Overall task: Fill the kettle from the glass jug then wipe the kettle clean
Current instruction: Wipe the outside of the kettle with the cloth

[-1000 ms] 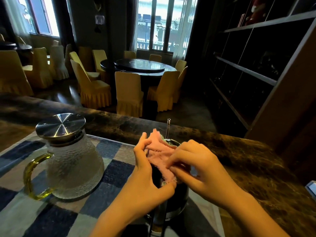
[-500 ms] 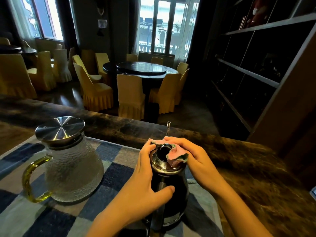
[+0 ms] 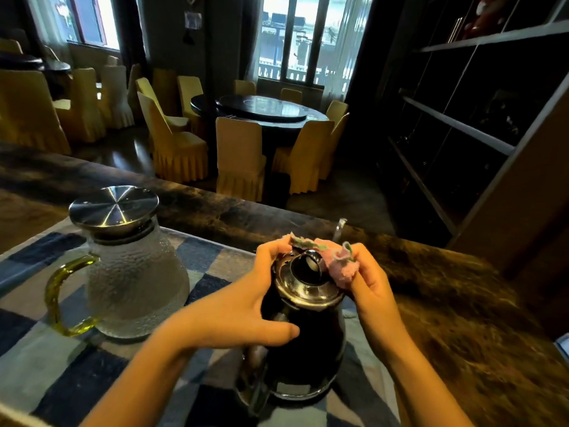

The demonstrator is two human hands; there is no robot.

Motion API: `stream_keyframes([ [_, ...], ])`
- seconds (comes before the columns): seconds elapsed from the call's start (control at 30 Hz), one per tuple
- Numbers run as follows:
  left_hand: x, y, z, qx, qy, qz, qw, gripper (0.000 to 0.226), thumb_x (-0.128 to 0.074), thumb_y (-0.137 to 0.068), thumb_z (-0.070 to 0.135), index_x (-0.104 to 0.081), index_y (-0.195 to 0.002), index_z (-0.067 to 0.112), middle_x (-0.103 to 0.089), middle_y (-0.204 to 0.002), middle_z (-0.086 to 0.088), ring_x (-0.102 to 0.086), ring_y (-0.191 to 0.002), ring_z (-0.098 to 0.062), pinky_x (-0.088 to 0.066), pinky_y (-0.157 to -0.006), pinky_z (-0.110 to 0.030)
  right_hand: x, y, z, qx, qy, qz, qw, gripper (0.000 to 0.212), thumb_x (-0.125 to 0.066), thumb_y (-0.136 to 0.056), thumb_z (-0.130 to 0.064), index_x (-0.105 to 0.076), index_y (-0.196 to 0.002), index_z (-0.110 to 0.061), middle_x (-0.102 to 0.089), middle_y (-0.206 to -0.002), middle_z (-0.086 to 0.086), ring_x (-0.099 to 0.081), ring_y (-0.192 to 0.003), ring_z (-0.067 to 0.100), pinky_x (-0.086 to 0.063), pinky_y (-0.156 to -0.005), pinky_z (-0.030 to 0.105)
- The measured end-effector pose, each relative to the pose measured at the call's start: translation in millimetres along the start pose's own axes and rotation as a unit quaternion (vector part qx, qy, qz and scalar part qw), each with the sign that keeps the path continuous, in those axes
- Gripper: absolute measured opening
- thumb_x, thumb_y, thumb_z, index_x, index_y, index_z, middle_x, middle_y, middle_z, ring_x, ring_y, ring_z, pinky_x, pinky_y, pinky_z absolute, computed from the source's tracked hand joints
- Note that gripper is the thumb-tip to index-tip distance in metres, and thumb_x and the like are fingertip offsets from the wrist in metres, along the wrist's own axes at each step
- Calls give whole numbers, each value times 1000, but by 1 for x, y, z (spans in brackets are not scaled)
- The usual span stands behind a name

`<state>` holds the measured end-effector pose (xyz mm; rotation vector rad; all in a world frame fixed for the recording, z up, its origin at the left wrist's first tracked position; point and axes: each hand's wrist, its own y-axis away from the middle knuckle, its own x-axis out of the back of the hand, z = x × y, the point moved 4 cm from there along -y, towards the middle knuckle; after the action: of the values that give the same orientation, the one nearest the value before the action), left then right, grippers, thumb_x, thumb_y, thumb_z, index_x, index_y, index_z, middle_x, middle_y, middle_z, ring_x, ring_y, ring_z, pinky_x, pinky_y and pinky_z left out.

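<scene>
Fuzzy pink cloth [image 3: 343, 268], glossy dark kettle [image 3: 303, 343], pebbled glass jug [image 3: 135, 285]

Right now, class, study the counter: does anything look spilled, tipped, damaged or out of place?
Nothing stands out. The glass jug stands upright, lid on, on the checked mat. The kettle is upright too; the left hand holds its body while the right hand holds a pink cloth against its metal top. No spill shows.
</scene>
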<state>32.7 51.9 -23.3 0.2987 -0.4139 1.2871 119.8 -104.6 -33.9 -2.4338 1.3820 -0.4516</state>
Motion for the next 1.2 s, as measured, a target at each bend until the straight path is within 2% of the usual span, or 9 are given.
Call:
stream_keyframes([
  [0.13, 27, -1, 4, 24, -52, -74, 996, 86, -76, -77, 16, -18, -135, 39, -42, -138, 23, -39, -128, 10, -31, -113, -20, 13, 23, 16, -24, 33, 18, 999, 20, -48, -93, -20, -62, -102, -10, -68, -99, -2, -64, -97, 15, -54, -84, 28],
  [0.3, 32, 5, 25, 37, -142, -66, 987, 74, -73, -79, 22, -25, -126, 53, -48, -127, 31, -49, -118, 8, -42, -104, -22, 5, 32, 49, -120, 42, 39, 991, 36, -48, -90, -49, -61, -93, -16, -65, -71, -26, -58, -70, -10, -46, -75, 17],
  [0.47, -12, 4, 41, 34, -299, 76, 951, 117, -73, -59, 64, 3, -145, 39, -19, -149, 22, -20, -138, 3, -26, -114, -23, -9, 17, 51, -133, -41, 56, 989, 46, -43, -83, -56, -62, -113, -26, -67, -118, -1, -60, -115, 8, -44, -102, 26],
  [0.67, -1, -4, 29, -10, -334, 96, 938, 113, -73, -57, 65, -7, -145, 38, -25, -146, 24, -23, -134, 4, -28, -108, -18, -5, 40, 58, -115, 87, 62, 988, 24, -47, -90, -32, -63, -73, -26, -68, -72, -7, -62, -72, 3, -48, -72, 31],
  [0.87, 21, -12, 25, -11, -295, 29, 955, 98, -80, -54, 59, -22, -133, 46, -41, -131, 30, -41, -121, 8, -41, -101, -17, 4, 81, 69, -19, 261, 57, 964, 49, -47, -82, -29, -59, -128, -18, -70, -106, -6, -62, -88, -4, -47, -73, 7],
  [0.97, 15, -14, 26, -5, -275, 49, 960, 90, -78, -54, 61, -26, -126, 46, -46, -123, 27, -49, -113, 5, -47, -94, -19, 4, 95, 74, -155, 99, 175, 967, 28, -54, -83, -32, -70, -94, -11, -68, -78, 2, -59, -60, 7, -46, -53, 23],
  [1.03, 11, -13, 27, -6, -280, 92, 956, 87, -71, -51, 69, -28, -124, 47, -48, -120, 29, -50, -109, 3, -49, -91, -23, 8, 100, 89, -288, -46, 296, 909, 29, -55, -91, -30, -63, -80, -4, -67, -81, 13, -59, -63, 20, -50, -62, 30],
  [1.1, 10, -13, 27, -7, -293, 113, 949, 89, -63, -48, 76, -28, -125, 48, -48, -122, 29, -51, -109, 3, -50, -91, -25, 6, 98, 93, -346, -193, 371, 840, 26, -46, -99, -21, -68, -95, -8, -71, -95, 16, -66, -86, 30, -54, -87, 44],
  [1.2, 10, -13, 27, -1, -295, 111, 949, 91, -68, -51, 72, -28, -128, 46, -48, -124, 27, -50, -112, 1, -50, -93, -27, -1, 79, 81, -341, -383, 345, 786, 46, -30, -103, -34, -65, -109, -4, -74, -97, 17, -64, -100, 33, -50, -93, 45],
])
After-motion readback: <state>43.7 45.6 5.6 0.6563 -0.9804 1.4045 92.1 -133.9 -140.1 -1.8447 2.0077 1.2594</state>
